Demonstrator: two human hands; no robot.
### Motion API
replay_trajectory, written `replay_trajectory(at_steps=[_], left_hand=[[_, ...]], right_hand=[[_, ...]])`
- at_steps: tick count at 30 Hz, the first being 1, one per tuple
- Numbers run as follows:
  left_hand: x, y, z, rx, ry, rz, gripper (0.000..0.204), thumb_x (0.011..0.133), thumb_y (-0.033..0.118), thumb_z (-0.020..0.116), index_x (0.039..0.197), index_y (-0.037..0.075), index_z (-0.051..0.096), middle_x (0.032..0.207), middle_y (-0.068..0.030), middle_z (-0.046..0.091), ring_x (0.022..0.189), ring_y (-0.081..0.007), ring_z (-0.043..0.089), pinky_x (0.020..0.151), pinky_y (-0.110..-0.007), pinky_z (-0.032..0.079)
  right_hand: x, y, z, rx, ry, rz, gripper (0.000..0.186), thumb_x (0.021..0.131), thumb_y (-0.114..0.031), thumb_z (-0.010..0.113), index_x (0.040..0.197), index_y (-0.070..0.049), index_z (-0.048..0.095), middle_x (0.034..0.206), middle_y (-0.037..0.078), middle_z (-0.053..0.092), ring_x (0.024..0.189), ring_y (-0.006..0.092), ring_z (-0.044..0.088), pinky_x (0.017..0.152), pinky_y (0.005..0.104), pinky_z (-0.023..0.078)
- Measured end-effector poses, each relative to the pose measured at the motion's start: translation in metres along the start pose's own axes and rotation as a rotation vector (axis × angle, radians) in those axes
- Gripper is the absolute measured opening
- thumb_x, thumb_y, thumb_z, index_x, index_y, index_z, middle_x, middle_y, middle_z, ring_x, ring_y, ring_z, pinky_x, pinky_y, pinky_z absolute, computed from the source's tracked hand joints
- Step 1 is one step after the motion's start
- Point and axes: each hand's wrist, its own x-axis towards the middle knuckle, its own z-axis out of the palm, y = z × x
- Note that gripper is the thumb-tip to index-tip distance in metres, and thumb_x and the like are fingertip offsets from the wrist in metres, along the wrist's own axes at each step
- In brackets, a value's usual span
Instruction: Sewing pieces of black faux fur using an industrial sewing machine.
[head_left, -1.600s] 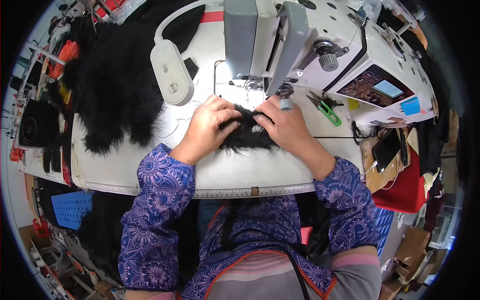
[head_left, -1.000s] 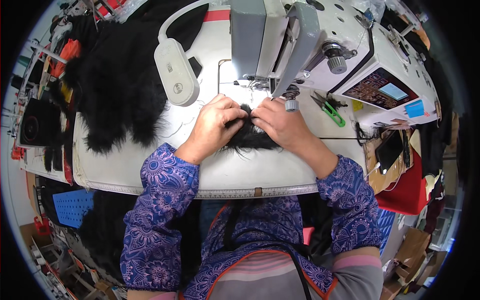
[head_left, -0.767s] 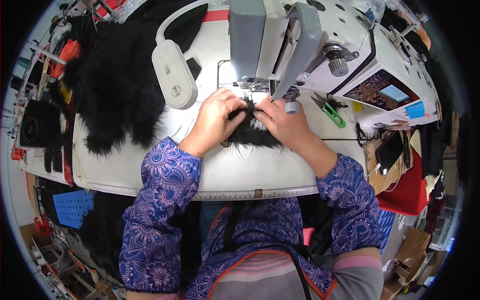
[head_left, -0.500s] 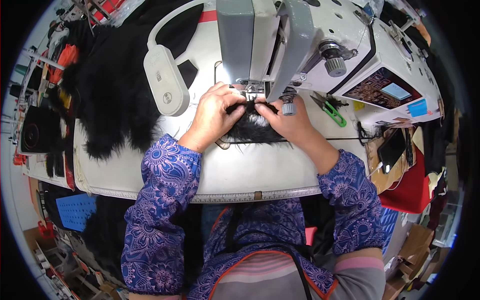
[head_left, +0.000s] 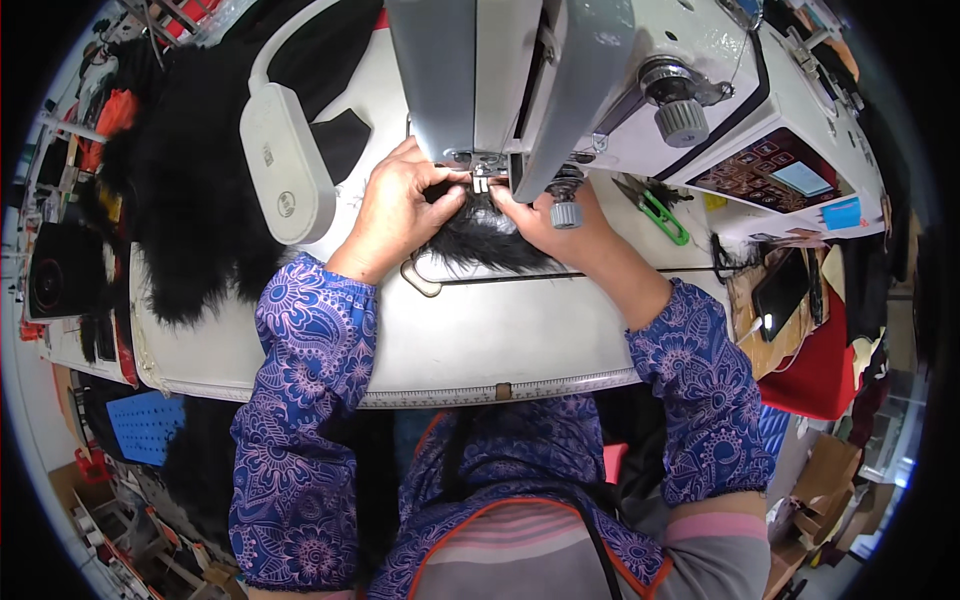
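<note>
A piece of black fur (head_left: 480,245) lies at the presser foot (head_left: 482,182) of a sewing machine (head_left: 435,85). My left hand (head_left: 398,205) pinches its left edge between thumb and bent fingers, close beside the foot. On the other side, my right hand (head_left: 562,225) holds the fur with the thumb near the foot. The machine head and a tension knob partly hide the right fingers. Long hairs of the fur spread toward me over the white table (head_left: 480,345).
A large heap of black fur (head_left: 195,200) covers the table's left part. A white lamp (head_left: 285,165) hangs over it. Green-handled thread snips (head_left: 664,215) lie right of my right hand. A control panel (head_left: 770,170) and a phone (head_left: 782,298) are farther right.
The whole view has shifted, so the machine and lamp appear farther left. My thumbs now sit slightly farther apart, one on each side of the presser foot, still on the fur.
</note>
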Motion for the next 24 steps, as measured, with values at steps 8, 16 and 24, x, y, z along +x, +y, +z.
replay_trajectory(at_steps=[8, 16, 24], left_hand=[[0.0016, 0.0027, -0.0006, 0.020, 0.011, -0.009, 0.020, 0.071, 0.003, 0.075, 0.091, 0.001, 0.074, 0.095, -0.0155, 0.069, 0.093, -0.0303, 0.066, 0.083, -0.035, 0.053], [0.0038, -0.0001, 0.0018, -0.072, 0.025, -0.015, 0.017, 0.071, 0.003, 0.074, 0.088, 0.001, 0.073, 0.094, -0.0139, 0.069, 0.093, -0.0303, 0.064, 0.082, -0.035, 0.052], [0.0035, -0.0032, 0.0054, -0.047, 0.047, -0.028, 0.015, 0.071, 0.005, 0.074, 0.086, 0.002, 0.072, 0.087, -0.0121, 0.067, 0.088, -0.0300, 0.062, 0.079, -0.037, 0.051]], right_hand=[[0.0009, 0.0010, 0.0002, 0.022, 0.065, -0.055, 0.028, 0.084, -0.032, 0.066, 0.094, -0.007, 0.070, 0.091, 0.016, 0.069, 0.086, 0.0362, 0.064, 0.076, 0.0461, 0.048], [0.0020, 0.0055, 0.0001, 0.025, -0.014, 0.003, 0.025, 0.085, -0.034, 0.066, 0.095, -0.011, 0.071, 0.089, 0.012, 0.070, 0.084, 0.0343, 0.065, 0.075, 0.0451, 0.049], [0.0075, 0.0052, 0.0006, 0.065, 0.043, 0.027, 0.021, 0.084, -0.035, 0.067, 0.098, -0.020, 0.071, 0.091, 0.009, 0.071, 0.086, 0.0324, 0.066, 0.076, 0.0443, 0.049]])
